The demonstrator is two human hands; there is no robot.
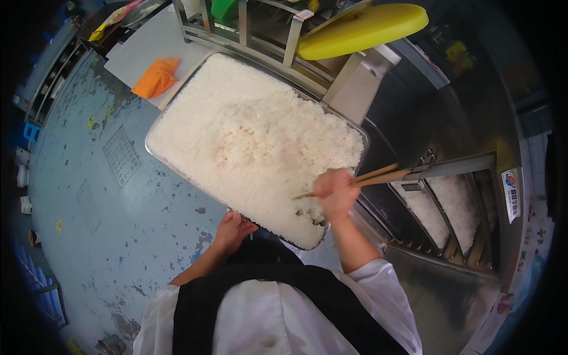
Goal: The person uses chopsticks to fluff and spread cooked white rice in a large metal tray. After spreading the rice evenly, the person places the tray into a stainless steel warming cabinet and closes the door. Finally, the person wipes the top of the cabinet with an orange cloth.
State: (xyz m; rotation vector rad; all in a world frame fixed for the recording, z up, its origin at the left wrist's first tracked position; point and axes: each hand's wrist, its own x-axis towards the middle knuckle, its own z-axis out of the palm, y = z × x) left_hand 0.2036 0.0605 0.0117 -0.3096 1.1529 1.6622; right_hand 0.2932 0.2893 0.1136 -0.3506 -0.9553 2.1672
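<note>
A large metal tray [148,148] full of cooked white rice [248,128] lies in front of me. My right hand [337,191] is closed around a pair of long wooden chopsticks [377,177], whose lower ends reach into the rice near the tray's right corner. There the rice is broken up and dark gaps show. My left hand [234,226] grips the tray's near edge, thumb on the rim; the fingers are partly hidden below it. The rice looks smooth on the left and loosened in the middle and on the right.
An orange cloth [156,77] lies on the pale worktop [133,53] beyond the tray. Behind stands a metal rack [290,42] with a yellow round board [364,31]. At right, a steel cabinet [506,266] stands open with more trays of rice [457,199]. A floor drain cover [122,155] is at left.
</note>
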